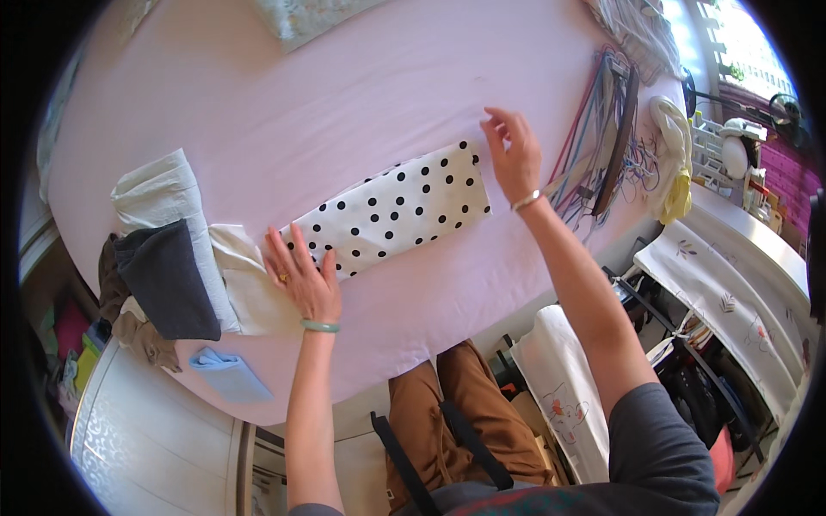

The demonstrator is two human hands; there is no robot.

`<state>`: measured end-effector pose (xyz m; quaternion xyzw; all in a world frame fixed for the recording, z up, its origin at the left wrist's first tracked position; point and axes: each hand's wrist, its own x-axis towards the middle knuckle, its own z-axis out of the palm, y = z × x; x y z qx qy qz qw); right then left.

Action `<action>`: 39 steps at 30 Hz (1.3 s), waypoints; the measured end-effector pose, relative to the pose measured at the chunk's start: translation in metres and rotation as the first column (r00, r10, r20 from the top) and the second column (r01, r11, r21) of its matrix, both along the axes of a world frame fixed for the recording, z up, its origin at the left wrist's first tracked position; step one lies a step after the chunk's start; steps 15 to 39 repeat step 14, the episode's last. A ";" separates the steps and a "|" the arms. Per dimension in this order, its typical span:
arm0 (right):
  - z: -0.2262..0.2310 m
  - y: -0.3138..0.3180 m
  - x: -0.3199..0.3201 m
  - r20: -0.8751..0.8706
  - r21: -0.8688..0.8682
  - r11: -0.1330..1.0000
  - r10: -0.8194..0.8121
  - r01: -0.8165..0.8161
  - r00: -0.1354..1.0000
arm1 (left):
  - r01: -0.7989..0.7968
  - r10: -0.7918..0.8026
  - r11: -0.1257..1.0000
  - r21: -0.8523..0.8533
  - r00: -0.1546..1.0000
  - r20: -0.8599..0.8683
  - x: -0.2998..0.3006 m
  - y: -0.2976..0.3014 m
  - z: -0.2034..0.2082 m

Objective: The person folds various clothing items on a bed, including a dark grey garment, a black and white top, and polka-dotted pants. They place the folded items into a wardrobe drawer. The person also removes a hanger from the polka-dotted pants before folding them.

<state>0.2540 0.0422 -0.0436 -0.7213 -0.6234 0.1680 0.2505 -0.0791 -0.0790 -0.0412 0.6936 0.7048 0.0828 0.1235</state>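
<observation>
A white cloth with black polka dots lies folded into a long strip on the pink bed sheet. On the strip's left end my left hand rests flat, its fingers stretched out and partly over the cream folded cloth beside it. My right hand hovers just past the strip's right end, fingers loosely bent and apart, with nothing visible in them. Left of the cream cloth lie a folded white garment and a dark grey folded garment.
Several hangers lie heaped on the bed's right side, near a cream and yellow cloth. A light blue folded cloth sits at the near left edge. A white cabinet stands at lower left, and a cloth-covered shelf at right.
</observation>
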 end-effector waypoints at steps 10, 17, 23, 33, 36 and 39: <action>-0.025 0.064 -0.001 -0.131 -0.090 0.961 -0.273 0.262 0.953 | -0.087 0.072 0.994 0.065 0.976 0.205 0.053 -0.006 0.033; -0.035 0.065 0.005 -0.041 -0.086 0.961 -0.268 0.264 0.962 | -0.058 0.048 0.998 0.039 0.975 0.218 0.056 -0.016 0.037; -0.035 0.065 0.005 -0.041 -0.086 0.961 -0.268 0.264 0.962 | -0.058 0.048 0.998 0.039 0.975 0.218 0.056 -0.016 0.037; -0.035 0.065 0.005 -0.041 -0.086 0.961 -0.268 0.264 0.962 | -0.058 0.048 0.998 0.039 0.975 0.218 0.056 -0.016 0.037; -0.035 0.065 0.005 -0.041 -0.086 0.961 -0.268 0.264 0.962 | -0.058 0.048 0.998 0.039 0.975 0.218 0.056 -0.016 0.037; -0.035 0.065 0.005 -0.041 -0.086 0.961 -0.268 0.264 0.962 | -0.058 0.048 0.998 0.039 0.975 0.218 0.056 -0.016 0.037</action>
